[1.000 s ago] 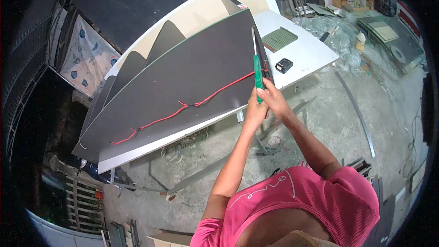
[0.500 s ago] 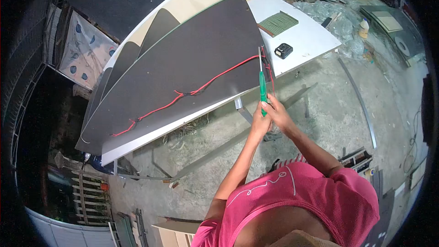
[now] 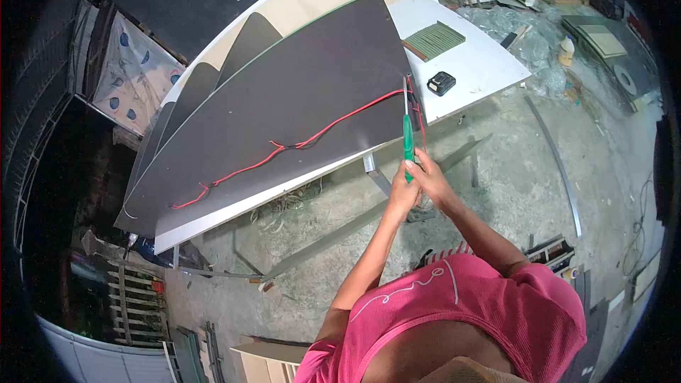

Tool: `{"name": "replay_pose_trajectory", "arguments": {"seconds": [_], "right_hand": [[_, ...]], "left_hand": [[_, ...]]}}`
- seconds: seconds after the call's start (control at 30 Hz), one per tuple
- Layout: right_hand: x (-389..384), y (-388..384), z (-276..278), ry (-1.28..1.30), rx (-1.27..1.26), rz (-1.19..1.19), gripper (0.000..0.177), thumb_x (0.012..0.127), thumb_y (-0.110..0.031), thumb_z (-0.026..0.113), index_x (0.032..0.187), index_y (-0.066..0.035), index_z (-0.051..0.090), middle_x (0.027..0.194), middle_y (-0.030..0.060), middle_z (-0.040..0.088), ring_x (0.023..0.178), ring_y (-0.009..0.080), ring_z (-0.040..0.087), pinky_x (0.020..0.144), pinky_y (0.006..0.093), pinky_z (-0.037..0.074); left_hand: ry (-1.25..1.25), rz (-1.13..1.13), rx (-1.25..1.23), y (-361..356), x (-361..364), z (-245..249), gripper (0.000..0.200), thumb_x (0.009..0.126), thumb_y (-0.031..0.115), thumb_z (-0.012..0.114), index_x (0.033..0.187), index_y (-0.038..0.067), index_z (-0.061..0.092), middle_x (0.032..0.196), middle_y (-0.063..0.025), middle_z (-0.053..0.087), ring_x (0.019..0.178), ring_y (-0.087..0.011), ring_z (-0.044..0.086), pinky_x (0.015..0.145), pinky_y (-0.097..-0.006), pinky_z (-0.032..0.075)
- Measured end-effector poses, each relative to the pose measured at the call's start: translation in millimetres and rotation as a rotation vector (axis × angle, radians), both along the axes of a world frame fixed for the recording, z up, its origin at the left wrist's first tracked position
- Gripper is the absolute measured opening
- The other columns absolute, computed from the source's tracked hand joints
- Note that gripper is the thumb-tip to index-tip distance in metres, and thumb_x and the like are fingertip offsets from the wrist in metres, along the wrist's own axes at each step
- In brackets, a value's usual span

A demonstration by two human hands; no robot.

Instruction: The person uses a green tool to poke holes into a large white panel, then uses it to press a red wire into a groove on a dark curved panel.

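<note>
My left hand (image 3: 405, 193) is closed round the lower end of a green-handled screwdriver (image 3: 408, 135). Its thin metal shaft points away from me, and the tip lies over the right end of a dark panel (image 3: 305, 78). My right hand (image 3: 430, 177) presses against my left at the handle, fingers curled in, partly hiding what is gripped. A red wire (image 3: 340, 120) runs along the panel, with dark joins partway. More red wire hangs by the panel's right edge, close to the screwdriver and my right fingers.
A black battery pack (image 3: 441, 84) and a green ribbed piece (image 3: 435, 41) lie on the white board (image 3: 482, 74). Long metal strips (image 3: 560, 163) lie on the concrete floor (image 3: 340, 262). Clear plastic sheeting (image 3: 543, 50) is heaped at the back right.
The camera view has shifted slightly. Both hands and the screwdriver keep nearly the same pose, with the tip still at the panel's right end.
</note>
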State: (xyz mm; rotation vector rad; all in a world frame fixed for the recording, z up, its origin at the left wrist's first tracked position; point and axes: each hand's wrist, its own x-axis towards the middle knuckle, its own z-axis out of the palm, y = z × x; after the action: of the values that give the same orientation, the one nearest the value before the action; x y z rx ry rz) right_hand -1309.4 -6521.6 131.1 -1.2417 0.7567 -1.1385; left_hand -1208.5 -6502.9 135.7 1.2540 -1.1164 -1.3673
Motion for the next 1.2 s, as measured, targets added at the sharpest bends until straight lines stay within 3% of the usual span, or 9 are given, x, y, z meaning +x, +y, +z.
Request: {"name": "replay_pose_trajectory", "arguments": {"seconds": [0.47,0.57,0.6,0.67,0.7,1.0,1.07,1.13,1.2], "right_hand": [[0.3,3.6,33.1,-0.026,-0.055,-0.009,0.051,0.09,-0.028,0.051,0.129,0.0,0.034,0.095,0.0077,0.055,0.084,0.0109,0.053,0.069,0.0235,0.043],[-2.0,-8.4,63.8,-0.074,-0.149,0.084,0.044,0.091,-0.022,0.048,0.128,-0.001,0.037,0.101,0.0023,0.051,0.092,0.0085,0.048,0.08,0.0241,0.04],[0.2,-14.2,72.1,-0.073,-0.153,0.09,0.044,0.091,-0.022,0.048,0.128,-0.001,0.037,0.101,0.0023,0.051,0.092,0.0085,0.048,0.08,0.0241,0.04],[5.3,-25.9,86.8,-0.108,-0.272,0.028,0.052,0.088,-0.025,0.054,0.13,0.0,0.033,0.08,0.0007,0.053,0.067,0.0045,0.048,0.054,0.0192,0.038],[8.8,-29.8,94.5,-0.135,-0.307,0.009,0.051,0.089,-0.026,0.053,0.129,0.0,0.035,0.082,0.0013,0.053,0.071,0.0049,0.049,0.061,0.0202,0.04],[12.5,-45.4,106.0,-0.116,-0.205,0.009,0.045,0.091,-0.026,0.049,0.128,-0.002,0.04,0.104,0.0045,0.052,0.095,0.0098,0.048,0.084,0.0241,0.039],[15.0,-51.0,99.9,-0.023,-0.287,-0.094,0.055,0.089,-0.031,0.053,0.131,-0.001,0.035,0.085,0.0028,0.055,0.077,0.008,0.051,0.068,0.0222,0.042],[16.5,-50.7,100.0,-0.025,-0.288,-0.063,0.054,0.089,-0.031,0.052,0.131,0.0,0.036,0.09,0.004,0.054,0.083,0.0086,0.051,0.072,0.0229,0.042],[19.7,-52.3,99.2,-0.063,-0.315,-0.107,0.054,0.089,-0.031,0.052,0.13,0.0,0.036,0.096,0.0053,0.052,0.088,0.0092,0.05,0.077,0.0237,0.041]], "left_hand": [[-0.117,0.047,-0.175,1.7,-1.9,22.4,0.016,0.085,0.013,0.048,0.099,0.006,0.046,0.061,0.0001,0.047,0.045,-0.0072,0.042,0.038,-0.0225,0.029],[-0.211,0.012,-0.163,-10.5,5.1,59.4,0.047,0.083,0.012,0.05,0.128,0.006,0.037,0.096,-0.0073,0.057,0.085,-0.0159,0.055,0.074,-0.0282,0.045],[-0.21,0.017,-0.167,-16.7,6.6,67.2,0.047,0.083,0.012,0.05,0.128,0.006,0.037,0.096,-0.0073,0.057,0.085,-0.0159,0.055,0.074,-0.0282,0.045],[-0.281,0.029,-0.355,-28.1,9.3,81.5,0.046,0.084,0.013,0.05,0.128,0.005,0.038,0.101,-0.0131,0.058,0.093,-0.0217,0.056,0.081,-0.0317,0.044],[-0.315,0.042,-0.385,-28.7,8.2,95.5,0.045,0.085,0.015,0.051,0.127,0.004,0.038,0.106,-0.0189,0.057,0.101,-0.0278,0.056,0.086,-0.0347,0.042],[-0.291,0.045,-0.366,-55.2,14.9,98.5,0.051,0.08,0.015,0.053,0.128,0.004,0.038,0.108,-0.0218,0.056,0.103,-0.0322,0.055,0.086,-0.036,0.042],[-0.327,0.077,-0.394,-57.5,14.4,93.5,0.052,0.079,0.016,0.053,0.128,0.004,0.038,0.108,-0.0218,0.056,0.103,-0.0321,0.055,0.086,-0.0357,0.042],[-0.289,0.075,-0.546,-57.7,12.6,91.9,0.035,0.086,0.017,0.05,0.12,0.01,0.043,0.069,-0.0007,0.05,0.049,-0.0061,0.042,0.041,-0.0231,0.033],[-0.265,0.068,-0.514,-57.4,15.3,92.5,0.042,0.086,0.016,0.05,0.126,0.012,0.041,0.069,-0.0006,0.049,0.05,-0.0054,0.041,0.04,-0.0224,0.032]]}}
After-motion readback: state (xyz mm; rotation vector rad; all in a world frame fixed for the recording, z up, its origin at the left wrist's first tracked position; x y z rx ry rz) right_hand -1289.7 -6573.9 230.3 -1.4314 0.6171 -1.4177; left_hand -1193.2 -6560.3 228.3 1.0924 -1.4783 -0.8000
